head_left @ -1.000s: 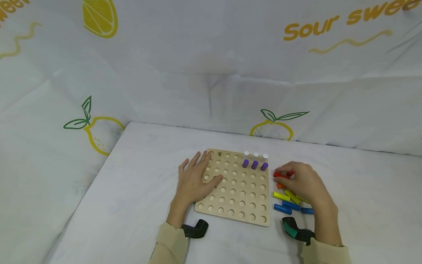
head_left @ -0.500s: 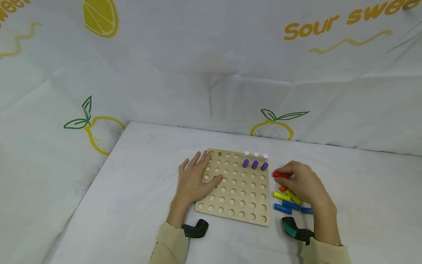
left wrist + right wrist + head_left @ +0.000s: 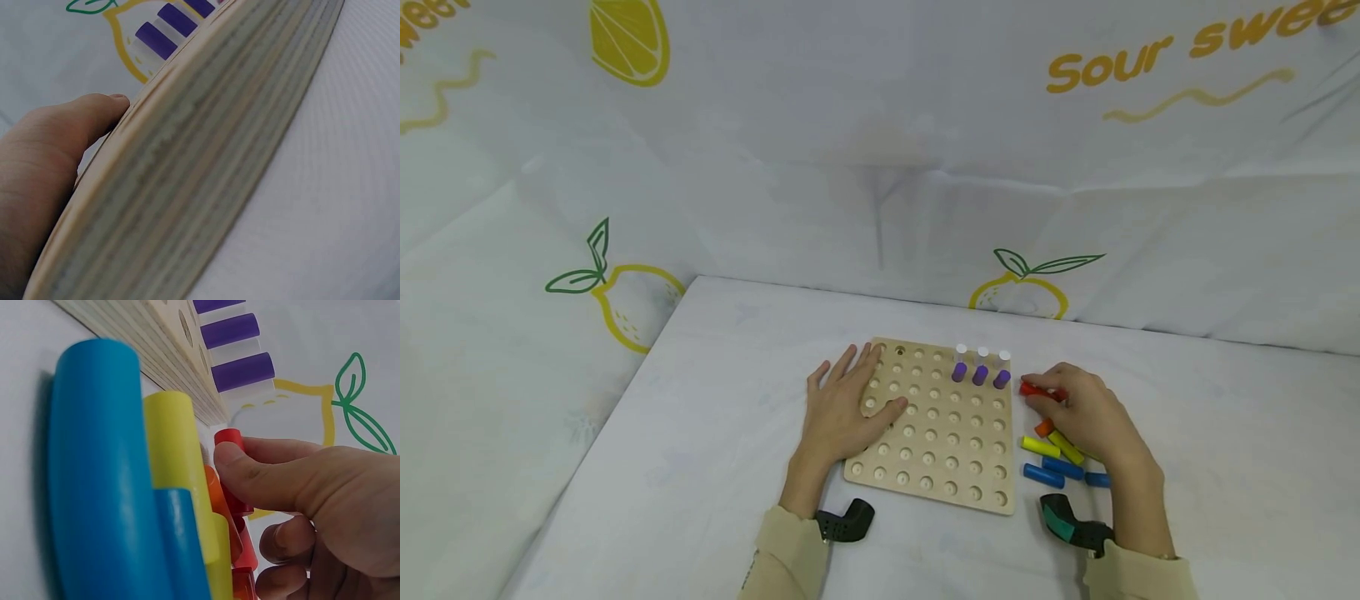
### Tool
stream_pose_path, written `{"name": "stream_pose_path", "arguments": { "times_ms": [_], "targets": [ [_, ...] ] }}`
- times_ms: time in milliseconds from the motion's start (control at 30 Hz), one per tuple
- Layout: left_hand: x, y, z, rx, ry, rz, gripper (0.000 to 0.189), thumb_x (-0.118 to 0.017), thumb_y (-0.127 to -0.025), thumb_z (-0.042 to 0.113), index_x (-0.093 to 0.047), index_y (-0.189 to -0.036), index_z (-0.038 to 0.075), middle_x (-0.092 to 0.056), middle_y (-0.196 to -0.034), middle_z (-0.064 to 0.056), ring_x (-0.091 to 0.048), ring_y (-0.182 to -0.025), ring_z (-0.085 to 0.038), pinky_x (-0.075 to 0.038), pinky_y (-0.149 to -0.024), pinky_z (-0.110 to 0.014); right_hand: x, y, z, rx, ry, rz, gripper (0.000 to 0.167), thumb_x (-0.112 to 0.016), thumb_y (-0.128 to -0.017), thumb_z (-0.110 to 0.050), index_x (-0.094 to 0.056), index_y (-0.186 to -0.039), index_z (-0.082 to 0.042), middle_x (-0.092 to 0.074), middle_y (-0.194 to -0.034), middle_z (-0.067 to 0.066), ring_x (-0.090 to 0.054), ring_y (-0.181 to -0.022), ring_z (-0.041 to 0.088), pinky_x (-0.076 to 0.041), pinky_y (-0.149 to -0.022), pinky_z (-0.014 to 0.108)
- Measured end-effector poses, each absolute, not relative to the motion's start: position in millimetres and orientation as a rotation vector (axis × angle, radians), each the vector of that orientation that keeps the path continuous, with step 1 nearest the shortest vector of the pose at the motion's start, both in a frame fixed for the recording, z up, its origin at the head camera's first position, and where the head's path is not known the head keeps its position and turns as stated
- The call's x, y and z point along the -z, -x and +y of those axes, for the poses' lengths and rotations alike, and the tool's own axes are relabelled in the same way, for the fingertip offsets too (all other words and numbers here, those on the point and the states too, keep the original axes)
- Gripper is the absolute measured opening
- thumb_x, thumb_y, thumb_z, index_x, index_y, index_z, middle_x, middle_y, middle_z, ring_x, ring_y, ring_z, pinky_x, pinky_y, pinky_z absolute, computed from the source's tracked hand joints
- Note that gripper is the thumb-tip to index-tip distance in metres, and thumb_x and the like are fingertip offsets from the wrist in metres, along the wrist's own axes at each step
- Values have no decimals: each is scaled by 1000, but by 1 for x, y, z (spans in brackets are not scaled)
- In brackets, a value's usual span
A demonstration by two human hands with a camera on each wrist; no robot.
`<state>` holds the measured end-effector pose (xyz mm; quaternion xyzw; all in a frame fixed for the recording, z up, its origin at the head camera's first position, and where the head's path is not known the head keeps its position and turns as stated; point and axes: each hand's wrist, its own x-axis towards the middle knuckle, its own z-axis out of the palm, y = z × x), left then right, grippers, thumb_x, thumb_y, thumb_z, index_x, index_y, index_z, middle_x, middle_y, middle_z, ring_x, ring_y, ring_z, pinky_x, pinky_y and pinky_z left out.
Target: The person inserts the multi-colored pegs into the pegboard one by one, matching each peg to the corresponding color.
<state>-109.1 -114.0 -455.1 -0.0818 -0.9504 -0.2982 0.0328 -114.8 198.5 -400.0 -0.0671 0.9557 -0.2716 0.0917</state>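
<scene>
A square wooden pegboard (image 3: 940, 433) with rows of round holes lies on the table. My left hand (image 3: 842, 417) rests spread over its left side, thumb and fingers laid on the top face. Three white pegs (image 3: 982, 354) stand along the back right edge, and three purple pegs (image 3: 980, 375) stand in the row in front of them. To the right of the board, my right hand (image 3: 1086, 408) pinches a red peg (image 3: 230, 437) between thumb and forefinger. More red pegs (image 3: 245, 544) lie below that hand, partly hidden by its fingers.
Near the right hand lie an orange peg (image 3: 1044, 427), yellow pegs (image 3: 1041, 446) and blue pegs (image 3: 1043, 476), loose beside the board's right edge. A white cloth with lemon prints covers the table (image 3: 700, 433) and hangs behind it as a backdrop (image 3: 775, 167).
The right hand has shifted slightly away from me, and the red peg in its fingers has lifted a little. The orange peg has moved slightly. The left hand has stayed put.
</scene>
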Motion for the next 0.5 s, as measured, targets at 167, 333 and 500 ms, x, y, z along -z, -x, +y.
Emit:
{"name": "stream_pose_path", "arguments": {
  "times_ms": [167,333,500],
  "targets": [
    [454,108,-114,919,251,-2928,87,-59,-89,63,-37,-159,17,-41,-163,-3,-30,-157,-25,-14,-125,-57,399,115,198,790,203,2862,32,-73,-94,-14,-73,-124,-2,-71,-107,16,-56,-89,25,-47,-69,27],
    [453,108,-113,915,251,-2929,87,-59,-89,63,-37,-159,17,-41,-163,-2,-31,-157,-25,-15,-125,-57,395,114,198,820,208,2882,31,-76,-90,-11,-75,-120,-4,-72,-110,18,-59,-89,27,-53,-71,33],
    [453,108,-114,913,257,-2927,87,-59,-89,63,-37,-159,17,-41,-163,-3,-31,-157,-25,-15,-125,-57,392,112,197,960,228,2848,32,-75,-88,-3,-75,-120,-3,-72,-115,21,-64,-70,19,-53,-62,24]
  ]
}}
